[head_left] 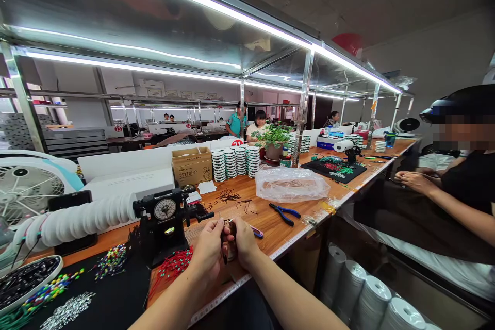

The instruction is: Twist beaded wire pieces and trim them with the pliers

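Observation:
My left hand (208, 248) and my right hand (245, 243) meet over the front edge of the wooden bench. The fingers of both are bent and pinched around something small and dark, mostly hidden by them, whose kind I cannot make out. Just beyond my right hand lies a purple-handled tool (257, 232), partly covered. A pair of blue-handled pliers (285, 213) rests farther right, jaws apart. To the left of my hands are a pile of red cords (173, 267) and a black hand-cranked machine with a dial (164, 216). Short dark cord pieces (228, 196) are scattered behind my hands.
A clear plastic bag (290, 184), stacked white spools (235, 162) and a cardboard box (192, 166) stand behind. At left are a black mat (112, 299) with beads and silvery rings, and a fan (27, 185). A co-worker (456, 175) sits at right, near white rolls (373, 294).

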Demonstrator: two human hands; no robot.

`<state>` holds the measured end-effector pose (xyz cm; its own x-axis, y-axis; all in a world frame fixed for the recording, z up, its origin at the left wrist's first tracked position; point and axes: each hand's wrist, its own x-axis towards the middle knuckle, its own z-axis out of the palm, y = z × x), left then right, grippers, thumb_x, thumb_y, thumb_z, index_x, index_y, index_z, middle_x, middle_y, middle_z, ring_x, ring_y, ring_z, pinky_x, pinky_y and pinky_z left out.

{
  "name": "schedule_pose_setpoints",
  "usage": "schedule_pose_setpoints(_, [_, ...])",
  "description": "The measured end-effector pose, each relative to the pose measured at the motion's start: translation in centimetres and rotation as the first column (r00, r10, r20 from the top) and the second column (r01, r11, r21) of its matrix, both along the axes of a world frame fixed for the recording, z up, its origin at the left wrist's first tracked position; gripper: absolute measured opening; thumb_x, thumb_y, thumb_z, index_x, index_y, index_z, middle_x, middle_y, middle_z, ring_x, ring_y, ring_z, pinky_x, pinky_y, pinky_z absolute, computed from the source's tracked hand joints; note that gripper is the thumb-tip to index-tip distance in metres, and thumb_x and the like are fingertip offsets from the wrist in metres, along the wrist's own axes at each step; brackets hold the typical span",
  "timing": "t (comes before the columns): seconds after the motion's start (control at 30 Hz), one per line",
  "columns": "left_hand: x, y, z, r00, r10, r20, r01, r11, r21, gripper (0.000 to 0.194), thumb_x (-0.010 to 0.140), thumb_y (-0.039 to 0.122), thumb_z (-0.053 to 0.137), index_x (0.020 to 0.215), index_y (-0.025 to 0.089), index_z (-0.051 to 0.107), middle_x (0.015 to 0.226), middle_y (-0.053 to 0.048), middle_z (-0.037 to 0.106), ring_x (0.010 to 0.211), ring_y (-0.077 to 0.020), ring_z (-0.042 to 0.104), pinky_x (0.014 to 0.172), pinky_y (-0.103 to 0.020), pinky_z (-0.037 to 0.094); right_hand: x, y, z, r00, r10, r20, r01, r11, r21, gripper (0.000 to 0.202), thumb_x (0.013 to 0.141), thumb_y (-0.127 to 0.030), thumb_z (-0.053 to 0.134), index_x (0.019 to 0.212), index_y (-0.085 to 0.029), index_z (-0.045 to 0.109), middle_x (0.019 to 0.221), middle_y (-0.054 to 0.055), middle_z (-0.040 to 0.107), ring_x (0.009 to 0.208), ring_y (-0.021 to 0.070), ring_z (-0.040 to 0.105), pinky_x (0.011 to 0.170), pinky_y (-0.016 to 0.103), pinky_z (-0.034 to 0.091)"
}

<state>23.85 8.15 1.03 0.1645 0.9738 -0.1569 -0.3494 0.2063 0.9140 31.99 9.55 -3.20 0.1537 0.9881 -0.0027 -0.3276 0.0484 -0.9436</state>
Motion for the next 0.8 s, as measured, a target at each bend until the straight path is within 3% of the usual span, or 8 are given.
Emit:
schedule_pose_setpoints(0.5, [0.07, -0.02, -0.04, 1.0, -0.002, 0.031, 0.002, 1.0, 0.004, 0.018, 0.081, 0.023, 0.057, 0.066, 0.017, 0.047, 0.054, 0.005, 0.049, 0.04, -0.0061, 0.048, 0.033, -0.013, 0.027, 0.03, -0.08, 0.08, 0.999, -0.021, 0.045, 0.021, 1.0, -0.003, 0.043, 0.084, -0.048, 0.03, 0.053, -0.021, 0.042, 0.044, -0.004, 0.038, 0.036, 0.009, 0.029, 0.036, 0.021, 0.027])
schedule_pose_setpoints(0.8, [-0.01, 0.18, -0.4, 1.0, 0.007, 0.013, -0.007, 1.0, 0.011, 0.016, 0.08, 0.024, 0.058, 0.07, 0.017, 0.049, 0.055, 0.004, 0.052, 0.041, -0.006, 0.049, 0.033, -0.012, 0.028, 0.01, -0.13, 0.13, 0.997, -0.021, 0.077, 0.02, 1.0, 0.015, 0.049, 0.085, -0.053, 0.024, 0.053, -0.021, 0.043, 0.045, -0.003, 0.039, 0.038, 0.0106, 0.035, 0.04, 0.022, 0.034])
